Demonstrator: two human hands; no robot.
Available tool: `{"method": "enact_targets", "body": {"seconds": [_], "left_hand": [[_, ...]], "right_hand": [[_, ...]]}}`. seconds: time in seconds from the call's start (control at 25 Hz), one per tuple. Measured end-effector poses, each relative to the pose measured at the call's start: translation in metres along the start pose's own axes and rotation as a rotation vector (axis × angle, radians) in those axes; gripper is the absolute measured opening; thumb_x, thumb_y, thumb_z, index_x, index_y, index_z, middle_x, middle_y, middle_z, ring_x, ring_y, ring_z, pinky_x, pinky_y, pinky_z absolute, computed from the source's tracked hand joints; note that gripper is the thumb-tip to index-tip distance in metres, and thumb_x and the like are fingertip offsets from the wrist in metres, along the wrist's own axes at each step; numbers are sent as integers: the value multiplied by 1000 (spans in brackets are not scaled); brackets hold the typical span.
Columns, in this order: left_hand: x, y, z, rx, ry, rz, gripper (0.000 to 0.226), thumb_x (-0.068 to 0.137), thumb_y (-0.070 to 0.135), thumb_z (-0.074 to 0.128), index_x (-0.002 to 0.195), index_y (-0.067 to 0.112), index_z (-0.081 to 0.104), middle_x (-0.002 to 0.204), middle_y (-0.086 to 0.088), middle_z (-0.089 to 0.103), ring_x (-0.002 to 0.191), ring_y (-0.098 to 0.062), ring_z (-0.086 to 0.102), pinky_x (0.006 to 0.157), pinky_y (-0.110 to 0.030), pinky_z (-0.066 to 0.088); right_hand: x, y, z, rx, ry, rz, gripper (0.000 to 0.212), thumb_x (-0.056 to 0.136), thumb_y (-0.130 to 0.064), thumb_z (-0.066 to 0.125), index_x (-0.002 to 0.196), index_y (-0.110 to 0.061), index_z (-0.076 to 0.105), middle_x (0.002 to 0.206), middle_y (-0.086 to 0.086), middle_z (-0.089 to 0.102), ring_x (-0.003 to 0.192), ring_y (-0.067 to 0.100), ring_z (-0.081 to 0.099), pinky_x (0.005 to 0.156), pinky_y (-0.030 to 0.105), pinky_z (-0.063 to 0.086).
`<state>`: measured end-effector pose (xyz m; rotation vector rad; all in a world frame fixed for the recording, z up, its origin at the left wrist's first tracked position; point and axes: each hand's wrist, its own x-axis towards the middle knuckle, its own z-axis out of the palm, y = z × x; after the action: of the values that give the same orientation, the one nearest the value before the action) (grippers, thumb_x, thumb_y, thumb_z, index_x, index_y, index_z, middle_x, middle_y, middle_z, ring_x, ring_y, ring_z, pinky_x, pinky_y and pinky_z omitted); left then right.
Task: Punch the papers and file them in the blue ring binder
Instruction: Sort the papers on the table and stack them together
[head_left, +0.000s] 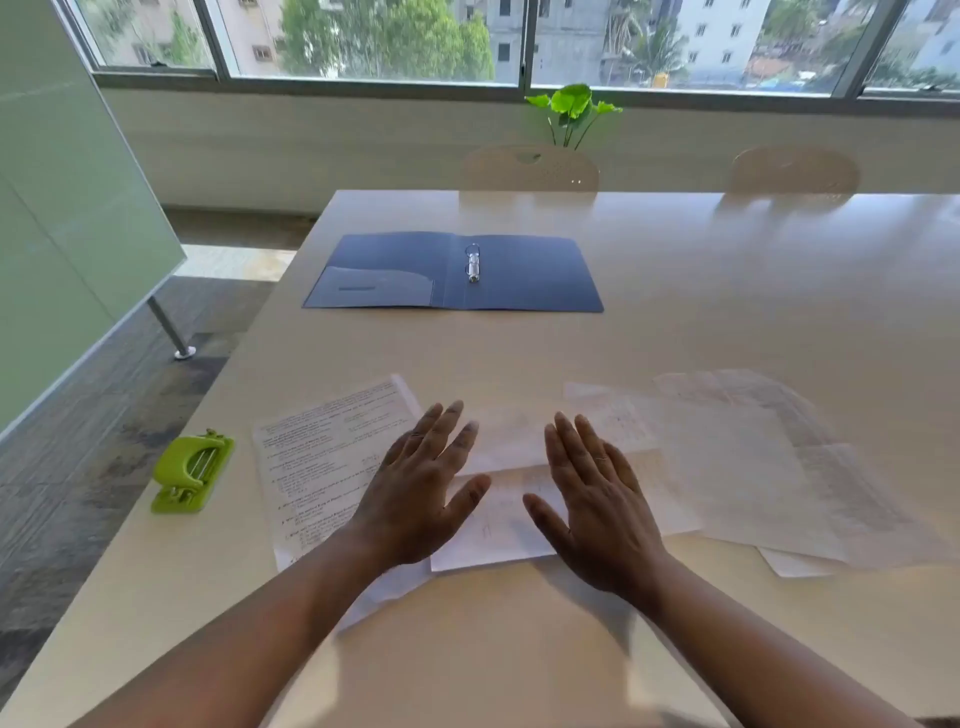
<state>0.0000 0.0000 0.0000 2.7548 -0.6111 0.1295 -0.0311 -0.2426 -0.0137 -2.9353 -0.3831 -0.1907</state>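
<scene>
Both hands, left (415, 499) and right (597, 512), fingers spread, empty, over scattered papers (727, 467); risk: uneven stack, misaligned holes at punch (191, 470)

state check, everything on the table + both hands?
binder: open, flat, rings empty
punch: at left table edge, untouched
papers: loose, spread out, overlapping, unfiled
printed sheet: text up, partly under left hand
left hand: open, fingers spread, over papers, holding nothing
right hand: open, fingers spread, over papers, holding nothing
</scene>
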Motion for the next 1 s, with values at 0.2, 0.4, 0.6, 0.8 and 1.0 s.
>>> {"method": "enact_targets", "body": {"seconds": [0.2,0.4,0.6,0.8,1.0], "left_hand": [[-14,-1,14,-18,-89,-17,77,97,71,20,159,27,31,170,3,17,157,-14,10,126,-39,16],[-19,-4,19,-17,-60,-32,78,93,74,29,156,28,38,167,5,28,156,-14,16,126,-40,18],[-19,-4,22,-14,-46,-32,76,90,73,43,149,27,51,161,3,41,154,-18,26,125,-42,21],[-16,16,18,71,-31,67,60,93,62,45,142,31,57,159,9,44,154,-13,24,125,-41,10],[-3,41,19,67,-244,91,94,84,86,41,160,34,23,170,12,13,157,-10,3,125,-33,3]], "right_hand": [[-11,5,8,-13,32,44,79,101,-67,15,162,-18,9,170,0,0,158,18,-9,127,41,6],[-12,6,6,35,-70,106,79,98,-71,13,162,-27,11,171,-2,1,157,16,-11,125,40,2],[-9,5,7,15,-116,118,75,98,-69,23,160,-28,25,170,0,17,158,19,9,124,40,11],[-8,4,6,18,-122,133,74,98,-69,26,160,-29,27,170,-1,19,158,18,11,124,39,13],[-8,4,5,56,-109,138,75,97,-68,28,160,-29,27,170,-3,18,158,15,9,123,37,13]]}}
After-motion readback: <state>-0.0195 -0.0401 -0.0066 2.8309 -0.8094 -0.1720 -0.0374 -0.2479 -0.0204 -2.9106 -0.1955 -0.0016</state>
